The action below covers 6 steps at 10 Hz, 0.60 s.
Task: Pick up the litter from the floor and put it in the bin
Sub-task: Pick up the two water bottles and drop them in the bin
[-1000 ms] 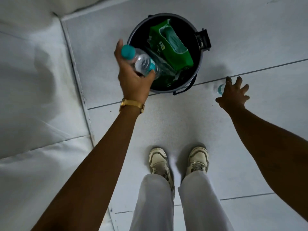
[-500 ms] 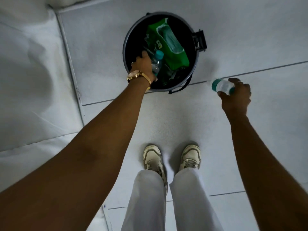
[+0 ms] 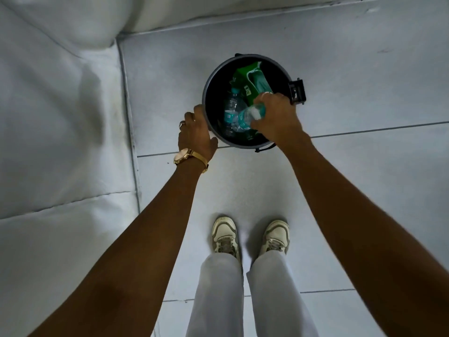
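A round black bin (image 3: 209, 98) stands on the tiled floor ahead of my feet. Inside it lie a green packet (image 3: 255, 79) and a clear plastic bottle with a teal label (image 3: 232, 103). My right hand (image 3: 277, 117) is over the bin's near right side, shut on a second clear bottle with a teal label (image 3: 245, 117) that points down into the bin. My left hand (image 3: 195, 135) rests at the bin's left outer rim, fingers loosely curled, holding nothing. A gold watch sits on my left wrist.
White cushioned padding (image 3: 60, 117) runs along the left side and the far edge of the floor. The bin's black pedal (image 3: 297, 91) sticks out on its right. My two pale shoes (image 3: 250, 237) stand just behind the bin on grey tiles.
My left hand let its bottle go into the bin and pulled back to the rim. My right hand carried the other bottle from the floor on the right to above the bin.
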Motion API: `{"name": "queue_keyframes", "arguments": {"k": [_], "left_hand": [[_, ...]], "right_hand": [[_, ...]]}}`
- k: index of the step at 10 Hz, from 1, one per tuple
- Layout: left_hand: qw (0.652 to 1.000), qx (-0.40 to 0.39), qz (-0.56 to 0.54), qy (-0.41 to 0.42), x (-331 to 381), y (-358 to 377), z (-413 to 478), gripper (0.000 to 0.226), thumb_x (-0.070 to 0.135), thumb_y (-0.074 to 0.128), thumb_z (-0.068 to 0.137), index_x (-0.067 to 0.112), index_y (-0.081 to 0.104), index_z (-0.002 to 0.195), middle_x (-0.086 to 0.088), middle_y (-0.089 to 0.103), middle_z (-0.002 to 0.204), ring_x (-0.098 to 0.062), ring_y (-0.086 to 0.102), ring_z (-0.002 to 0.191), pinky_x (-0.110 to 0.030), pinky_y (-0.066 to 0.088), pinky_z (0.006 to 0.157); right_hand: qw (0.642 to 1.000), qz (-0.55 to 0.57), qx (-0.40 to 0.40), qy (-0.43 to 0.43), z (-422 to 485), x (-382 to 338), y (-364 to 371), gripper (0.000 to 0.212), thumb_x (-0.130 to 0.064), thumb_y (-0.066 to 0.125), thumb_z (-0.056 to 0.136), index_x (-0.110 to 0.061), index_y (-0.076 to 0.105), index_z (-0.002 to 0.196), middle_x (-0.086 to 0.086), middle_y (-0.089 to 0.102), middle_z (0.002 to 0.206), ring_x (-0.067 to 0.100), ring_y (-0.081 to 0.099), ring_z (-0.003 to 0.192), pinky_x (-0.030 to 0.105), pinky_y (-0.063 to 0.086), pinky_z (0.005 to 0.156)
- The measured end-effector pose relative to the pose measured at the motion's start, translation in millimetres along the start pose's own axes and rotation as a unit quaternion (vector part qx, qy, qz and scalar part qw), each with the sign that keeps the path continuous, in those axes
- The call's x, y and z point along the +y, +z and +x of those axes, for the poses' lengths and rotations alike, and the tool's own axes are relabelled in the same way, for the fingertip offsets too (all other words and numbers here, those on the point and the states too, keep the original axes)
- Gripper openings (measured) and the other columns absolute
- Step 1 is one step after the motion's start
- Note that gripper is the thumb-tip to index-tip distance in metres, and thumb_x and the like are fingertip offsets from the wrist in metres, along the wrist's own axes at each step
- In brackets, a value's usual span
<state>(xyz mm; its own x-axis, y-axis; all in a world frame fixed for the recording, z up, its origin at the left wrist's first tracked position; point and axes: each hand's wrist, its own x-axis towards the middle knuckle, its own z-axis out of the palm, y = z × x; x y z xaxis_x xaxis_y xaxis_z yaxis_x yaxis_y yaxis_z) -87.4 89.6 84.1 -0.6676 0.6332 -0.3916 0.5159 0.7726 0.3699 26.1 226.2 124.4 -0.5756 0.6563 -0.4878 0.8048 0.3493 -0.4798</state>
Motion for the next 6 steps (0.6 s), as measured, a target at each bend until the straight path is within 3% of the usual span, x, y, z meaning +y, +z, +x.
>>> {"name": "queue_keyframes", "arguments": {"k": [1, 2, 3, 4, 5, 6], "left_hand": [[0.999, 0.006, 0.009, 0.04, -4, 7, -1, 0.073, 0.016, 0.075, 0.077, 0.009, 0.036, 0.139, -0.022, 0.051, 0.13, -0.038, 0.049, 0.118, -0.045, 0.048, 0.094], [0.997, 0.01, -0.004, 0.08, -3, 14, 2, 0.064, 0.021, 0.074, 0.078, 0.007, 0.044, 0.133, -0.021, 0.056, 0.127, -0.037, 0.052, 0.117, -0.043, 0.049, 0.094], [0.991, 0.017, -0.036, 0.126, 0, 27, 11, 0.049, 0.027, 0.07, 0.076, 0.007, 0.052, 0.118, -0.018, 0.063, 0.116, -0.034, 0.059, 0.106, -0.043, 0.054, 0.089], [0.99, 0.007, -0.035, 0.137, 5, 34, 15, 0.048, 0.029, 0.069, 0.076, 0.008, 0.052, 0.116, -0.017, 0.062, 0.117, -0.034, 0.057, 0.108, -0.044, 0.055, 0.09], [0.991, -0.002, -0.023, 0.132, 13, 25, 20, 0.059, 0.028, 0.069, 0.079, 0.007, 0.046, 0.13, -0.02, 0.052, 0.135, -0.038, 0.045, 0.128, -0.047, 0.044, 0.108], [0.992, 0.012, -0.014, 0.125, 18, 12, 18, 0.071, 0.027, 0.066, 0.082, 0.005, 0.034, 0.142, -0.021, 0.039, 0.149, -0.04, 0.029, 0.142, -0.05, 0.028, 0.118]], "right_hand": [[0.983, -0.168, -0.077, -0.017, 39, 13, 25, 0.045, -0.013, 0.068, 0.085, -0.008, 0.053, 0.127, 0.022, 0.055, 0.127, 0.04, 0.057, 0.115, 0.047, 0.052, 0.096], [0.967, -0.224, -0.107, -0.054, 59, 22, 46, 0.041, -0.007, 0.064, 0.086, -0.005, 0.052, 0.125, 0.025, 0.055, 0.125, 0.043, 0.056, 0.115, 0.049, 0.051, 0.096], [0.948, -0.272, -0.13, -0.107, 81, 28, 73, 0.043, -0.003, 0.061, 0.086, -0.008, 0.051, 0.128, 0.026, 0.047, 0.132, 0.045, 0.046, 0.123, 0.051, 0.043, 0.104], [0.939, -0.296, -0.137, -0.112, 88, 29, 80, 0.05, -0.005, 0.062, 0.087, -0.011, 0.045, 0.134, 0.024, 0.037, 0.14, 0.044, 0.037, 0.129, 0.051, 0.038, 0.108], [0.93, -0.327, -0.122, -0.119, 80, 15, 70, 0.072, -0.013, 0.069, 0.084, -0.013, 0.03, 0.144, 0.021, 0.02, 0.151, 0.044, 0.029, 0.134, 0.053, 0.036, 0.11], [0.932, -0.328, -0.092, -0.127, 61, 3, 49, 0.079, -0.015, 0.07, 0.084, -0.012, 0.023, 0.147, 0.02, 0.014, 0.156, 0.044, 0.025, 0.139, 0.054, 0.036, 0.111]]}}
